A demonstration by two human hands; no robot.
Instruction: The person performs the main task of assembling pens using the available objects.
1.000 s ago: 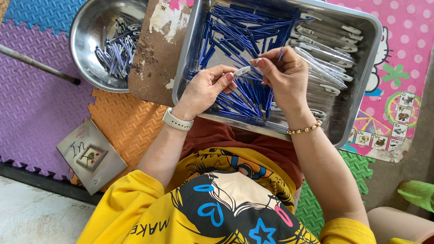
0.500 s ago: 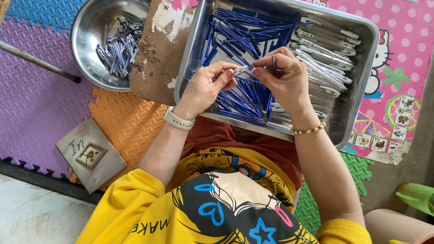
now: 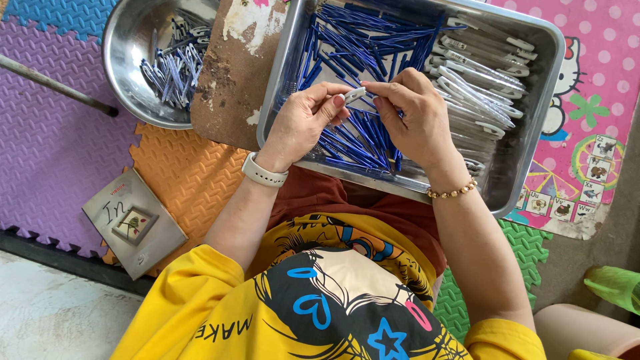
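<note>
Foam floor mats [image 3: 60,133], ridged, purple & orange, are lying under everything. Fingers of left hand [image 3: 303,123] & right hand [image 3: 413,113] are pinching together on a small white plastic pen part [image 3: 355,95], slim w/ a clip-like shape, held just above the rectangular steel tray [image 3: 533,100]. Thin blue refills [image 3: 347,140] are piling inside, glossy clear-white barrels [image 3: 480,87] beside them. Round steel bowl [image 3: 127,67] is sitting well left.

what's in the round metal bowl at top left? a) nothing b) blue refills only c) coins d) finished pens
d, the bowl holds a heap of assembled white-and-blue pens, while the loose blue refills lie in the tray under the left hand and right hand.
</note>
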